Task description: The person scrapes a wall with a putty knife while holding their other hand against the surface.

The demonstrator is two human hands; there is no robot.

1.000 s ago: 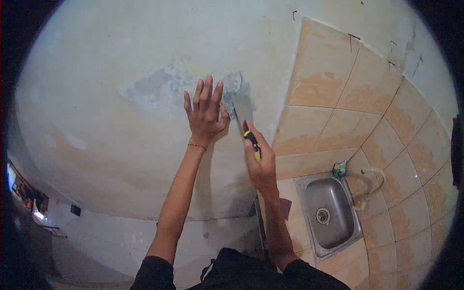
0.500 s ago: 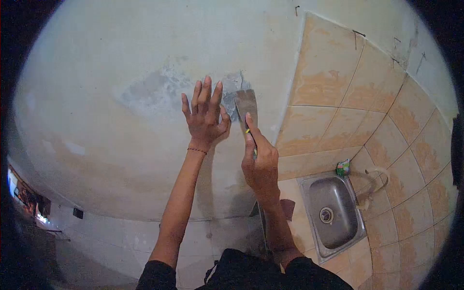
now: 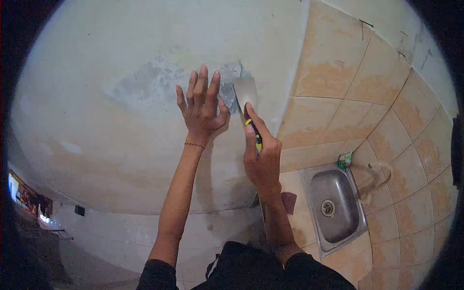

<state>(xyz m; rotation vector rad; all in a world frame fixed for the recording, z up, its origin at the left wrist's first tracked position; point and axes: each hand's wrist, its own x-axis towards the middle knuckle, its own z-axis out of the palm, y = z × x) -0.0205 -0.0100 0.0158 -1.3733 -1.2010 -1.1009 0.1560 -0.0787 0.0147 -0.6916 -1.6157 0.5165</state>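
Note:
My left hand point(image 3: 202, 108) lies on the wall point(image 3: 145, 154) with its fingers spread, over a grey patch point(image 3: 150, 87) of bare, flaking plaster. It holds nothing. To its right, my right hand point(image 3: 262, 153) is wrapped round the black and yellow handle of a scraper point(image 3: 246, 92), index finger stretched along the base of the blade. The wide metal blade points up and lies against the wall at the right edge of the grey patch, beside a crack in the paint.
At the lower right a metal sink point(image 3: 333, 205) is set in a tiled counter, with a green packet point(image 3: 344, 159) at its back corner and a faucet point(image 3: 366, 199) beside it. Orange-patterned tiles point(image 3: 333, 72) cover the right wall. Nails point(image 3: 367, 23) stick out above them.
The view has shifted slightly, so the wall patch sits higher and further left. The scraper blade appears more brightly lit and still rests by the patch's right edge. Both hands keep their hold and pose.

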